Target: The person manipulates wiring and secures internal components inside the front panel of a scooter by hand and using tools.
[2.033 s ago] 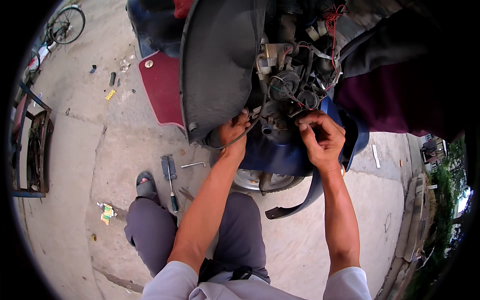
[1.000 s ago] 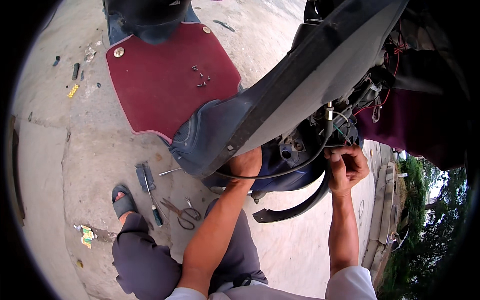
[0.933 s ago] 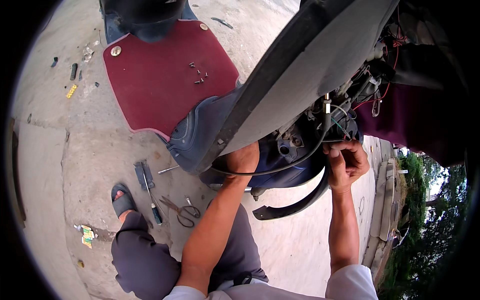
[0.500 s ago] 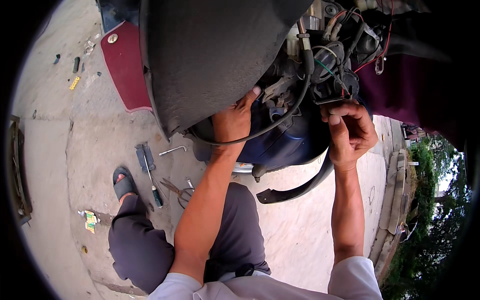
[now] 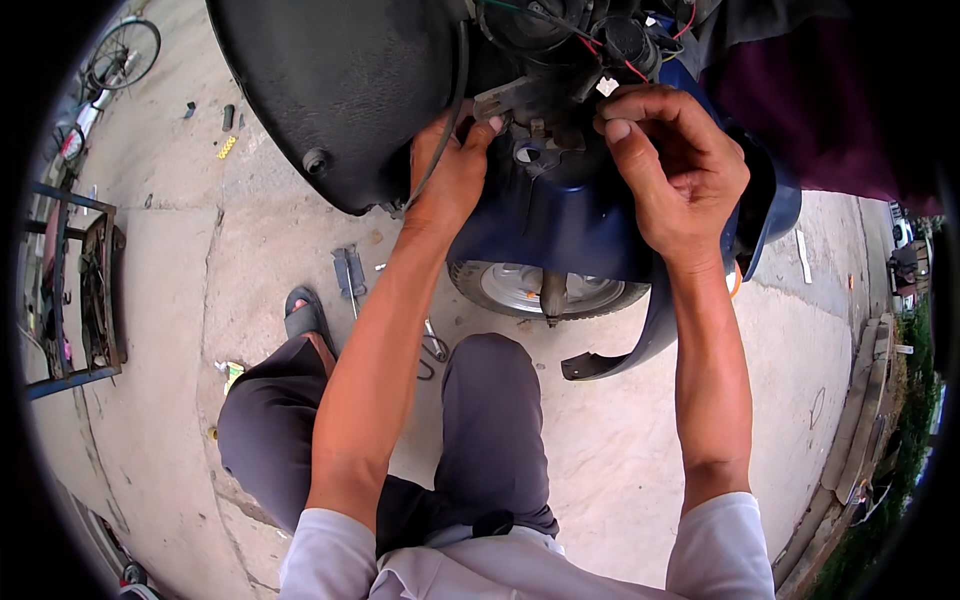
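Observation:
A scooter's opened front stands before me, with a dark blue body (image 5: 600, 240) and a large black plastic panel (image 5: 340, 90) on the left. My left hand (image 5: 450, 175) reaches in beside the panel, its thumb up against a metal bracket (image 5: 505, 98). Its other fingers are curled and mostly hidden. A black cable (image 5: 450, 110) runs across its back. My right hand (image 5: 685, 175) is raised right of the bracket, thumb and forefinger pinched together. Whatever lies between those fingertips is too small to make out. Just above it sits a round black part (image 5: 630, 45) with thin coloured wires.
Under the body shows a wheel (image 5: 480, 290), and a curved black trim piece (image 5: 620, 365) hangs by my right forearm. Tools (image 5: 437, 345) lie on the concrete near my sandalled foot (image 5: 305, 315). Purple cloth (image 5: 810, 110) is at upper right; a metal frame (image 5: 75, 290) stands far left.
The whole view has shifted, and the black panel sits differently in it. My right hand has come away from the round wired part. My left hand stays by the bracket.

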Demonstrator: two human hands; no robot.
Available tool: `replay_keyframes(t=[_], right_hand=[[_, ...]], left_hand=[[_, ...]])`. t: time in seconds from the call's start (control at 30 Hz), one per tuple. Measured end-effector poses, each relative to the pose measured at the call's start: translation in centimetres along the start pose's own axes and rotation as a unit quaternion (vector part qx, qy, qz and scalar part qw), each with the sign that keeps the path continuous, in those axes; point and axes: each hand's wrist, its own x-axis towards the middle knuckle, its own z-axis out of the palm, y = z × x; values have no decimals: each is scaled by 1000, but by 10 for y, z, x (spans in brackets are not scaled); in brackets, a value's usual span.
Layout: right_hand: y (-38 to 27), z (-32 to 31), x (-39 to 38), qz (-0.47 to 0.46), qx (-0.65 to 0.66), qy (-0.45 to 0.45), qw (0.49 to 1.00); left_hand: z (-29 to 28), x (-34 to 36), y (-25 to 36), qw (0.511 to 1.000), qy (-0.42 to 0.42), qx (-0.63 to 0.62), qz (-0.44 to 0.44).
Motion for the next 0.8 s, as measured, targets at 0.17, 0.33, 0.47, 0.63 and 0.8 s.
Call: replay_keyframes(t=[0.17, 0.33, 0.47, 0.63, 0.8], right_hand=[[1, 1, 1, 20, 0, 0, 1000], [7, 5, 5, 4, 5, 14, 1000], [9, 4, 5, 3, -4, 8, 1000], [-2, 6, 4, 39, 23, 33, 998], [1, 0, -2, 28, 49, 54, 997]], left_hand=[[-2, 1, 5, 996, -38, -66, -35], [-4, 2, 2, 995, -34, -85, -47], [-7, 3, 10, 994, -45, -59, -84], [-8, 9, 3, 995, -61, -54, -64], [8, -5, 10, 998, -51, -24, 21]])
